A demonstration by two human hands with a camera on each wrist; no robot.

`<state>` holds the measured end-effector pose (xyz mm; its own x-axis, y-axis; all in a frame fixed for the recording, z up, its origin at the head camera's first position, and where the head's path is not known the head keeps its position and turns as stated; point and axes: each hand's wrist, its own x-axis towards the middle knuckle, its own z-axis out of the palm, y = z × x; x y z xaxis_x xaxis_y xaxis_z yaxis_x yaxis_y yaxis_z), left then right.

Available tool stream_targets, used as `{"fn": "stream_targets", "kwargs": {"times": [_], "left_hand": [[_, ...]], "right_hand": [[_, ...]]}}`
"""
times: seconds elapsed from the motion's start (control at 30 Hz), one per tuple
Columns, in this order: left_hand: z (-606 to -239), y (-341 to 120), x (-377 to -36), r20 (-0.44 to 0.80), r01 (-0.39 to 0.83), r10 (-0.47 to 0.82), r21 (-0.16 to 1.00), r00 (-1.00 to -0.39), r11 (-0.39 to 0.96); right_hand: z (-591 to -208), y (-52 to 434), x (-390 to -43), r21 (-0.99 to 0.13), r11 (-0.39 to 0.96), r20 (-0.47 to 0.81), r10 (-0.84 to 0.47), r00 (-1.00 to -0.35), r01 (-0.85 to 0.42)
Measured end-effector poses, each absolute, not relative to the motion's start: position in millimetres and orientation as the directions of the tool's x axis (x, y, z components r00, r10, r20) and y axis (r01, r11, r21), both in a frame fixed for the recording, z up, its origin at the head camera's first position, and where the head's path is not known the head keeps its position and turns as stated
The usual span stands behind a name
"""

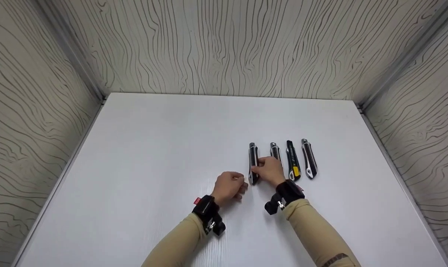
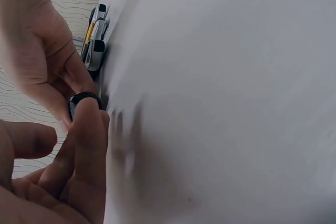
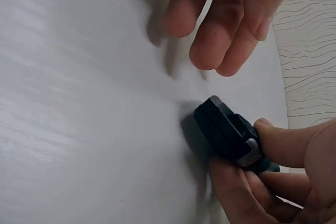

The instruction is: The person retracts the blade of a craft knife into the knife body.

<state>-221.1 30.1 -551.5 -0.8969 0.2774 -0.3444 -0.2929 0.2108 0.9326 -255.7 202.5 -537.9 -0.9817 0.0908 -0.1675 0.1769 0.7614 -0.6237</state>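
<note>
Four utility knives lie side by side on the white table [image 1: 153,155], right of centre. My right hand [image 1: 260,169] pinches the leftmost black knife [image 1: 253,155] at its middle between thumb and fingers; the right wrist view shows the thumb and fingers closed round the black knife [image 3: 228,129], which is tilted with its far end on the table. My left hand [image 1: 241,184] rests just left of that knife's near end with fingers loosely curled and holds nothing. In the left wrist view a left fingertip [image 2: 89,129] sits right by the black knife's end [image 2: 84,98].
To the right lie a grey-tipped knife [image 1: 274,150], a black and yellow knife [image 1: 293,160] and a black and silver knife [image 1: 309,159]. Patterned walls [image 1: 224,44] enclose the table on three sides. Bare table surface spreads to the left and front.
</note>
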Motion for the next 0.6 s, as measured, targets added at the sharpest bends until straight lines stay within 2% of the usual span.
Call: {"fn": "stream_targets", "kwargs": {"times": [0.23,0.37,0.5,0.6], "left_hand": [[-548.6,23.2,-225.8,-0.343,-0.295,0.264,0.933,-0.901,0.206],[-548.3,17.9,-228.9,-0.342,-0.292,0.255,0.932,-0.905,0.214],[-547.9,11.3,-232.4,-0.339,-0.289,0.247,0.932,-0.908,0.218],[-546.5,2.1,-235.9,-0.326,-0.269,0.224,0.930,-0.919,0.251]], "right_hand": [[-536.2,199.3,-258.7,-0.551,0.824,-0.121,0.079,-0.989,0.134],[-534.0,199.4,-259.5,-0.535,0.830,-0.141,0.096,-0.985,0.157],[-530.6,203.6,-257.7,-0.572,0.801,-0.165,0.099,-0.981,0.177],[-527.3,213.9,-256.7,-0.613,0.779,-0.138,0.056,-0.989,0.130]]}}
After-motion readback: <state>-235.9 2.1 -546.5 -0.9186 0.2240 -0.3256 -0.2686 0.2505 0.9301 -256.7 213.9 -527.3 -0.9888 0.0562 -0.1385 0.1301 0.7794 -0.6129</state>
